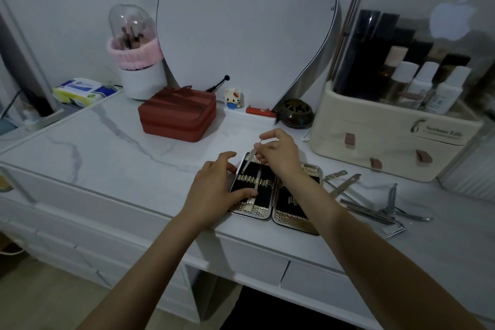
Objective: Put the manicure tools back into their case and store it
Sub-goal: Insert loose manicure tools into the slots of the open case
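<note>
Open manicure case (276,193) is lying flat at the near edge of the marble-look vanity top (107,147), two halves spread, black lining with a row of metallic elastic loops across the left half. One tool (258,181) is already sitting upright through a loop there

Right hand (278,154) is reaching across the case, fingertips pinching the top end of a thin pointed tool (250,159), which is angling down and left, tip just over the left half's upper lining, not yet under a loop as far as I can tell. Left hand (214,190) is lying on the left half, fingers loosely spread, thumb pressing near the lower lining, pinning the case

Doing this step well, my judgement: left hand should be holding the case down firmly so it is not sliding on the smooth top; right hand should be straightening the tool to line up with the loop channel before pushing, since at this slant the point is likely snagging the lining or skipping the loop. Feed the tip through slowly, pick an empty loop next to the seated tool

Remaining loose tools (375,203) are lying in a scattered pile on the vanity right of the case, in front of the cream cosmetics organizer (388,142), so plenty is left; closing and storing the case is not close yet
</note>
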